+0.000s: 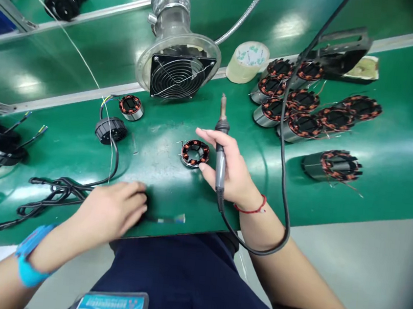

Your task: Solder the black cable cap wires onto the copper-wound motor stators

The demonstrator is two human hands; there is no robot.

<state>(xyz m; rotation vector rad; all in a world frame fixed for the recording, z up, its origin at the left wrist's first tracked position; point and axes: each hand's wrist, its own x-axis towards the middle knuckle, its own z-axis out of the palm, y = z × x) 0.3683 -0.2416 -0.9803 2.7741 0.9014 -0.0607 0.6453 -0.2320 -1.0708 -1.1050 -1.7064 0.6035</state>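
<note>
A soldering iron (221, 163) rests in my right hand (236, 170), tip pointing away from me. My right thumb and fingertips are beside a small motor stator (194, 154) with copper windings, lying flat on the green bench; the thumb appears to touch it. Near the bench's front edge, my left hand (117, 209) curls over a black part, mostly hidden under the fingers. Wires with bared ends (175, 218) stick out to its right. Left of centre sits a black round motor cover (110, 130) with a cable, close to another stator (131, 108).
A fume extractor fan (179, 77) hangs at the back, beside a tape roll (247, 63). Several stators (301, 125) stand at right, one apart (333, 165). Coiled black cable (62, 191) and more covers (2, 151) lie left. The iron's cord (283, 157) loops over my right forearm.
</note>
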